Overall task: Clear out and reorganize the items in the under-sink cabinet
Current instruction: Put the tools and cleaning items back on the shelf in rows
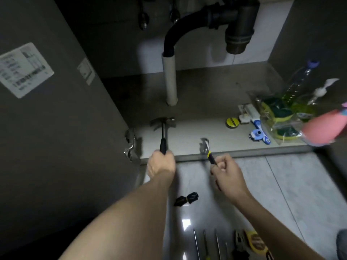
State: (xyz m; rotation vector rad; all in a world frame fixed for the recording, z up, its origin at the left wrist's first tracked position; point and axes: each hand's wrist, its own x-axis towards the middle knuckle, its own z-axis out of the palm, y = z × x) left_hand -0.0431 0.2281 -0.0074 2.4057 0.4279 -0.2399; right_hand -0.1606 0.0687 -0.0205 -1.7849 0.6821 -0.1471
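**Both hands hold tools at the cabinet's front edge**

Much here is dim or cut off. The cabinet's back left corner is lost in shadow, and the black drain hose (173,37) and grey trap (239,29) run out of the top of the view. At the right edge a pink bottle (323,126) is blurred and cropped, and behind it stands a clear bottle of yellow-green liquid (298,85). Along the bottom edge, thin metal shafts (206,244) and a yellow-and-black tool (255,243) lie on the floor tiles, only partly in frame. A small black bundle (186,198) lies on the tiles between the forearms; what it is cannot be told.

The white label (26,69) on the open cabinet door carries print too blurred to read, as does the round yellow tin (232,122).

The left hand (161,163) grips the black handle of a claw hammer (163,128), its head over the cabinet floor (187,132). The right hand (228,171) pinches the black-and-yellow handle of a wrench (205,147), its metal head just inside the cabinet lip. Bagged green-and-yellow sponges (277,113) and a blue-and-white brush (258,134) lie at the right of the cabinet floor.
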